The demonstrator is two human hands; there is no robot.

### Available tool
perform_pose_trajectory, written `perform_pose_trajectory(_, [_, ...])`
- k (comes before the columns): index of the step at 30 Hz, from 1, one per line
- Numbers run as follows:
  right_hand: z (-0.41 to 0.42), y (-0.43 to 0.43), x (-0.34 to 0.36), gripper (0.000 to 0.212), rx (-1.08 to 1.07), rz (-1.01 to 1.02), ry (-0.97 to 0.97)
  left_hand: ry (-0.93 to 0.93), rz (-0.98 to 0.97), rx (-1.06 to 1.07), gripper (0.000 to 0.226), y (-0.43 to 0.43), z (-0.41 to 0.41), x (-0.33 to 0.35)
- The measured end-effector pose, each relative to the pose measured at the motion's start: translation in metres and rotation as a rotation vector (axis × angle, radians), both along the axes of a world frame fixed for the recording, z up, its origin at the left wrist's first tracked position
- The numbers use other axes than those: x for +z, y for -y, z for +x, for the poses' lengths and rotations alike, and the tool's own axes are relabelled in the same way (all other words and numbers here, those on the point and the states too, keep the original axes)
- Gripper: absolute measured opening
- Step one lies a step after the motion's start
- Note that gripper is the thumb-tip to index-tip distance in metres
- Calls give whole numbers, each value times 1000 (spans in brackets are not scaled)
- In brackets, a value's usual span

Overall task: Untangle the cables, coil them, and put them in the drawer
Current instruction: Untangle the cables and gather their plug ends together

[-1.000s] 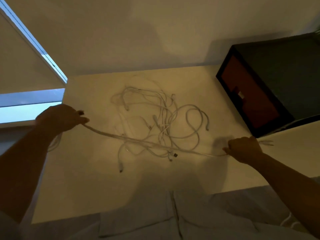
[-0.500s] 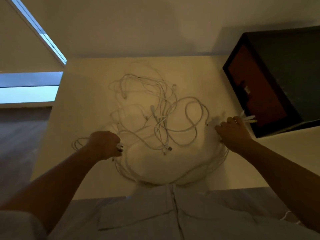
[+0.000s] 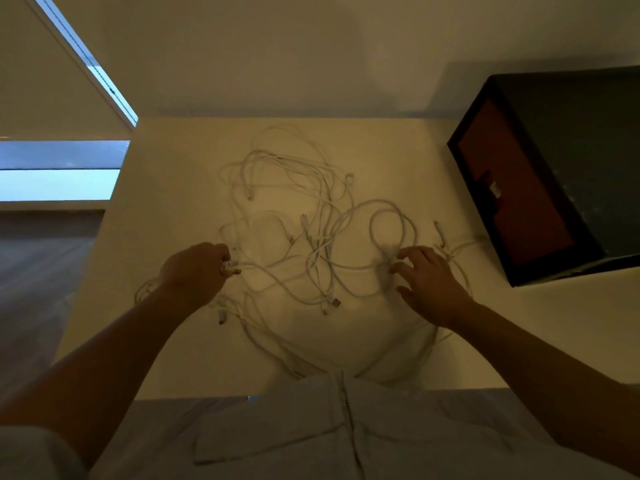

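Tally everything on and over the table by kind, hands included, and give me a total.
Hands: 2. The left hand pinches cable ends, the right hand is spread open over the cables.
White cable tangle: 1 heap, and the separate cables are too knotted to count.
Dark drawer unit: 1
Total: 4

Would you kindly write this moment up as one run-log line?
phase: untangling | left hand: pinches cable ends | right hand: open, spread over cables | cables: tangled on table

Left hand [image 3: 194, 271], right hand [image 3: 431, 284]: two; cable tangle [image 3: 323, 249]: one; drawer unit [image 3: 512, 202]: one.
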State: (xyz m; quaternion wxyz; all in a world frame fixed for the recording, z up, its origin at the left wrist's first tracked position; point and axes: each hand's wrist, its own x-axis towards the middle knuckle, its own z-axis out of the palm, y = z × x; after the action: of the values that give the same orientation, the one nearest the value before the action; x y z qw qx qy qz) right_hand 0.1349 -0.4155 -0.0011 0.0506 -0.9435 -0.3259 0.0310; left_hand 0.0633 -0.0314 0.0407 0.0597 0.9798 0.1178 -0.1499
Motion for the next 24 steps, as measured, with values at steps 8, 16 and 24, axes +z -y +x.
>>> perform_pose_trajectory(8, [-15, -52, 3, 31, 131, 96, -103, 301, -86, 152, 39, -3, 6, 44])
perform_pose_trajectory(16, [-34, -130, 9, 31, 287, 221, -234, 379, -290, 392, 47, -20, 10, 87])
perform_pose_trajectory(24, [-31, -200, 8, 46, 63, 224, -491, 426, -626, 578, 48, -53, 1, 82])
